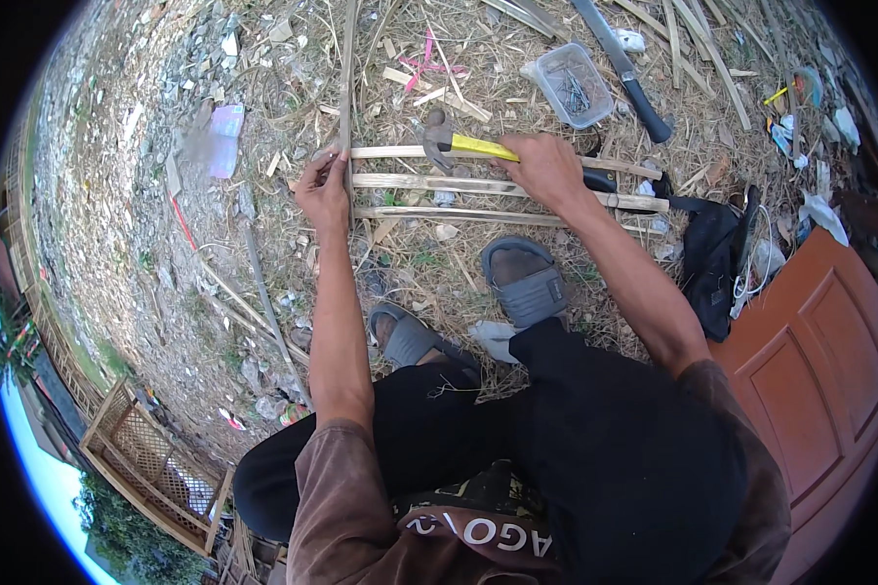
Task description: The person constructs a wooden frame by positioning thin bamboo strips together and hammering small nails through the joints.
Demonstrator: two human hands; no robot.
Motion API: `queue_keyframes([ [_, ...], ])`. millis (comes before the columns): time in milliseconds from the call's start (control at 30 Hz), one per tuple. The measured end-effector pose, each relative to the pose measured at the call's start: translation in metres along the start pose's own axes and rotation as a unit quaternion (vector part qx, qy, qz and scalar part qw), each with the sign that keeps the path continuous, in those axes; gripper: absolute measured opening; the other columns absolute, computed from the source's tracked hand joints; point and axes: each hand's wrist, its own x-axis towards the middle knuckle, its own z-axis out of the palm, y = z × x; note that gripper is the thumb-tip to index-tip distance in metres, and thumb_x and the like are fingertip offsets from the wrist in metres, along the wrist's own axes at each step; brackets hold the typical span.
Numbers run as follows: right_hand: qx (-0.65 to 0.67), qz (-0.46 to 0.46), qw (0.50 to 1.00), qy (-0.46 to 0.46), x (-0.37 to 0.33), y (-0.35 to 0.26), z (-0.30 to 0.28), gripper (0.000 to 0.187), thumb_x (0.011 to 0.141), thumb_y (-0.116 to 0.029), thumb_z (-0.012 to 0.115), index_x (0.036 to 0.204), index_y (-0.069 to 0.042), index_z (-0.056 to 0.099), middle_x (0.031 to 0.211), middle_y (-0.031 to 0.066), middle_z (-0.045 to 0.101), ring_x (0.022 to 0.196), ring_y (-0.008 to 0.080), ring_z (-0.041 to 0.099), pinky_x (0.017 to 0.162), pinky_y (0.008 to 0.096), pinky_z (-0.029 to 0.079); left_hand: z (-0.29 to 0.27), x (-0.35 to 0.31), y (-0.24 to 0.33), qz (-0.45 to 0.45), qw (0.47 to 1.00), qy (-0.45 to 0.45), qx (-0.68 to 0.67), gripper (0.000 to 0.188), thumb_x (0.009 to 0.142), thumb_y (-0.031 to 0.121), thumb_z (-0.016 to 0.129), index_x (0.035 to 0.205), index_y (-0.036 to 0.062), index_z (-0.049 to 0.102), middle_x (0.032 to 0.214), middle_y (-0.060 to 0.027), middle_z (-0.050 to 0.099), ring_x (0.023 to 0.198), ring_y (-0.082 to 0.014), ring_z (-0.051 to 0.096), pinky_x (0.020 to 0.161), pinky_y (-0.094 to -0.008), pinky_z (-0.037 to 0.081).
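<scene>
A claw hammer (483, 146) with a yellow handle is in my right hand (548, 174), which is wrapped round the grip. Its metal head hovers over the top bamboo slat (390, 152). Beneath that slat lie a middle slat (410, 182) and a lower slat (458, 214), roughly parallel. A long upright bamboo strip (348, 78) crosses their left ends. My left hand (324, 195) is closed in a pinch where this strip meets the top slat; what sits between the fingertips is too small to make out.
A clear plastic tub (595, 115) of nails stands beyond my right hand, beside a machete (622, 60) with a black handle. A black bag (709, 258) and a reddish-brown panelled board (810, 361) lie right. My sandalled feet (532, 288) are near the slats. Loose strips litter dry grass.
</scene>
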Motion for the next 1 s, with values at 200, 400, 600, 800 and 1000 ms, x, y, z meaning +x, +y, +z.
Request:
queue_keyframes([
  [200, 0.009, -0.016, 1.0, 0.013, -0.001, 0.001, 0.001, 0.021, 0.086, -0.033, 0.068, 0.094, -0.015, 0.07, 0.075, 0.0147, 0.068, 0.074, 0.0367, 0.067, 0.065, 0.049, 0.052, 0.006, -0.003, -0.004, 0.003, 0.997, 0.016, -0.081, 0.02, 0.086, 0.002, 0.075, 0.105, -0.0054, 0.07, 0.093, -0.0084, 0.071, 0.081, -0.0103, 0.065, 0.073, -0.0221, 0.051],
  [400, 0.018, 0.001, 1.0, -0.01, 0.001, 0.0, -0.002, 0.021, 0.085, -0.033, 0.07, 0.097, -0.015, 0.071, 0.077, 0.0142, 0.068, 0.074, 0.037, 0.067, 0.065, 0.0489, 0.052, 0.011, -0.007, 0.002, 0.024, 0.997, 0.029, -0.075, 0.019, 0.087, 0.003, 0.075, 0.103, -0.0057, 0.071, 0.092, -0.0085, 0.072, 0.08, -0.0094, 0.064, 0.071, -0.0213, 0.051],
  [600, 0.006, -0.002, 1.0, -0.012, 0.002, -0.001, -0.002, 0.022, 0.085, -0.035, 0.07, 0.093, -0.014, 0.071, 0.074, 0.0133, 0.068, 0.073, 0.0355, 0.068, 0.066, 0.0488, 0.052, 0.007, -0.006, -0.002, 0.009, 0.998, 0.036, -0.049, 0.018, 0.086, 0.006, 0.076, 0.1, -0.0056, 0.072, 0.088, -0.0079, 0.071, 0.077, -0.0086, 0.063, 0.07, -0.0213, 0.051],
  [800, 0.028, -0.016, 0.999, 0.002, 0.0, 0.004, 0.0, 0.025, 0.086, -0.034, 0.07, 0.101, -0.014, 0.071, 0.077, 0.0153, 0.069, 0.073, 0.0354, 0.068, 0.067, 0.0477, 0.053, 0.008, -0.003, -0.001, -0.001, 0.998, 0.041, -0.051, 0.017, 0.086, 0.007, 0.077, 0.098, -0.0051, 0.073, 0.088, -0.0068, 0.071, 0.076, -0.0089, 0.063, 0.068, -0.0223, 0.051],
  [1000, 0.155, 0.029, 0.987, -0.023, 0.002, -0.016, -0.026, 0.03, 0.089, -0.028, 0.066, 0.113, -0.011, 0.069, 0.078, 0.0155, 0.07, 0.07, 0.0337, 0.067, 0.066, 0.0433, 0.051, 0.005, -0.003, 0.004, -0.001, 0.999, 0.039, -0.013, 0.017, 0.086, 0.008, 0.077, 0.097, -0.0052, 0.073, 0.086, -0.0063, 0.071, 0.076, -0.0091, 0.063, 0.068, -0.0226, 0.051],
])
